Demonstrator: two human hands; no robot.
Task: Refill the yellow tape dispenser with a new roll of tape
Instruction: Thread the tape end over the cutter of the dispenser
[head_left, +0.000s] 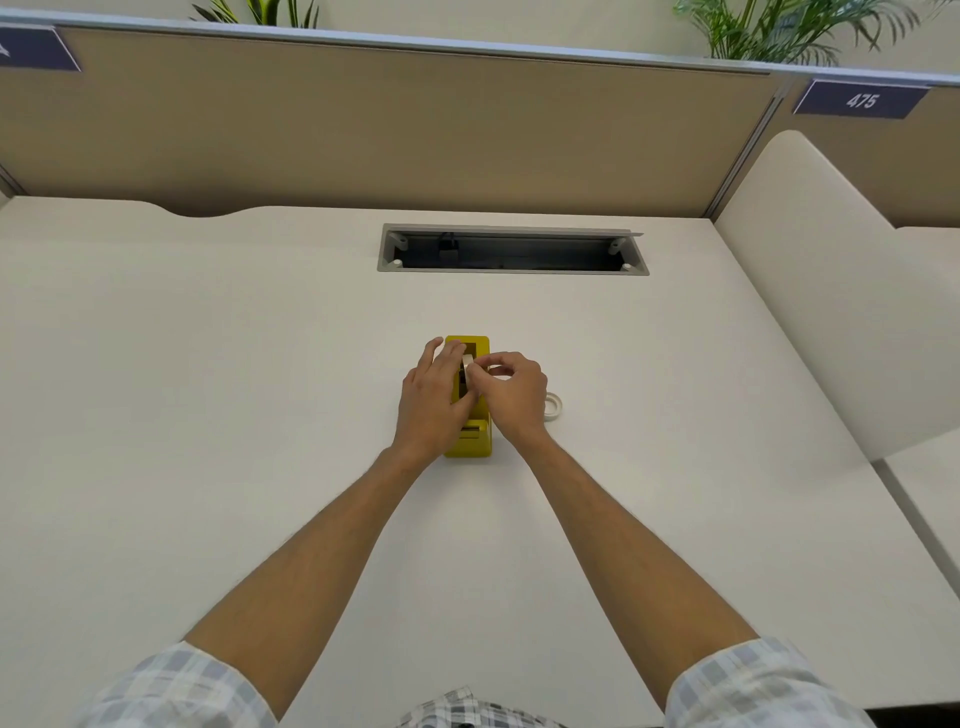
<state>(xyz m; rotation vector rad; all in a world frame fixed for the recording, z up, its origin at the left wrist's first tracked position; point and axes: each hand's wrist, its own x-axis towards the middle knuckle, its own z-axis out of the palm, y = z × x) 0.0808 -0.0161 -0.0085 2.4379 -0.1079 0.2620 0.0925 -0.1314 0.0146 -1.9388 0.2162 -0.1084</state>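
The yellow plastic tape dispenser (470, 436) is standing on the pale desk top (208, 415), near the middle, with its cutter end towards the person and its open well at the far end. Both hands are working over that well. The left hand (434, 400) is lying against the dispenser's left side, fingers spread and resting on its top edge, steadying it. The right hand (511, 392) is curled, its thumb and fingertips pinching a narrow white roll of tape (468, 370) that is standing on edge in the well. Whether this roll is fully seated on its hub cannot be told, since the fingers are covering it.

Just right of the dispenser, partly hidden behind the right wrist, a second white tape ring (555, 406) is lying flat on the desk; it is probably the spent core or a spare.

By my reading, the task is past the halfway mark: 1 roll is going into the well, while pulling the free end forward to the cutter seems left to do
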